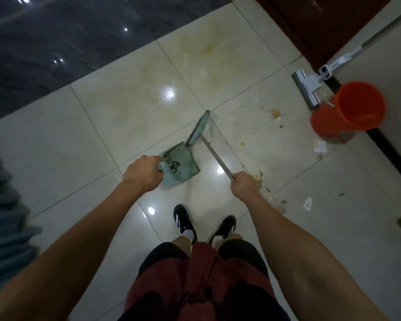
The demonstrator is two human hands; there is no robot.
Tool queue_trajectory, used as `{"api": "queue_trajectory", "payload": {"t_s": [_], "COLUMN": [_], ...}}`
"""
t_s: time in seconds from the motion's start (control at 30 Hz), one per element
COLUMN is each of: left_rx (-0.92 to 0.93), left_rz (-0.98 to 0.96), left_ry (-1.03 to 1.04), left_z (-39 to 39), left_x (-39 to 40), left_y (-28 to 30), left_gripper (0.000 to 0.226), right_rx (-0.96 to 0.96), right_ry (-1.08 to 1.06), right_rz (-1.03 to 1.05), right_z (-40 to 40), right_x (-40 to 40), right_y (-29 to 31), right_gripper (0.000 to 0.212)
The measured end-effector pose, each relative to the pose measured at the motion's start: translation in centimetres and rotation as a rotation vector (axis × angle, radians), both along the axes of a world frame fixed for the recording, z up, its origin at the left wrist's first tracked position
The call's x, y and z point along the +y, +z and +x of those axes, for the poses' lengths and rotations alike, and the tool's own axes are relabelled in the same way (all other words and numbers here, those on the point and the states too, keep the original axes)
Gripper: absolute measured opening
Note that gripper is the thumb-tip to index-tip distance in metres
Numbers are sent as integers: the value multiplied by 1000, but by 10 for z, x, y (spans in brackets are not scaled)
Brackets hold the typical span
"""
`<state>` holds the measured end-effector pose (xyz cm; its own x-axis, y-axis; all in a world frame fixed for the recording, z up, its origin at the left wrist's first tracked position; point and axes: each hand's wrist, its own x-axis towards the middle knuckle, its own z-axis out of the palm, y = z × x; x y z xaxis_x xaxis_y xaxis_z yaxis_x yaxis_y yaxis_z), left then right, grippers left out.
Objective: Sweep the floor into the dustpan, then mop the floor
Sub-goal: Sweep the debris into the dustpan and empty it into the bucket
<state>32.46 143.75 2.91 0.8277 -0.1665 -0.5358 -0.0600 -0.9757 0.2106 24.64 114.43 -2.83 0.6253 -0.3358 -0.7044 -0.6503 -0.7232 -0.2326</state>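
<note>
Where the hands meet their tools: both fists are seen at mid-frame, above the two black shoes [204,222].
Left hand [141,173]: closed tightly round the top of the dustpan's upright handle, whose rounded green end [160,165] is shown just right of the knuckles.
Dustpan [183,162]: set on the pale tiled floor [102,126] directly right of the left hand, at the centre of the frame; a small dark scrap is seen inside it.
Right hand [242,185]: clenched round the lower end of the broom's thin metal shaft [215,157].
Broom head [198,130]: placed up and left of the right hand, its near end touching the dustpan's far right corner; slightly blurred.
Debris [276,114]: scattered across the tiles right of the broom, from mid-right to lower right, with some just beside the right hand.
Orange bucket [350,110]: stood at the right edge.
Mop [308,86]: laid just left of and above the bucket, its handle run toward the upper right corner.
</note>
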Motion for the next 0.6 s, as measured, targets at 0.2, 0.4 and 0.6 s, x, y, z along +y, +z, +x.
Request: {"api": "queue_trajectory", "payload": {"t_s": [0.2,0.4,0.6], "left_rx": [-13,-41,-28], "left_rz": [17,57,64], "left_ry": [85,83,29], "left_z": [29,42,46], "left_x": [2,-19,-40], "left_y": [-8,-10,-13], "left_gripper": [6,5,4], "right_rx": [21,44,144], "right_ry": [-119,73,153], "right_rz": [190,147,44], "right_z": [61,87,74], "right_x": [6,-15,-38], "right_y": [-17,-35,-39], "right_gripper": [62,31,28]}}
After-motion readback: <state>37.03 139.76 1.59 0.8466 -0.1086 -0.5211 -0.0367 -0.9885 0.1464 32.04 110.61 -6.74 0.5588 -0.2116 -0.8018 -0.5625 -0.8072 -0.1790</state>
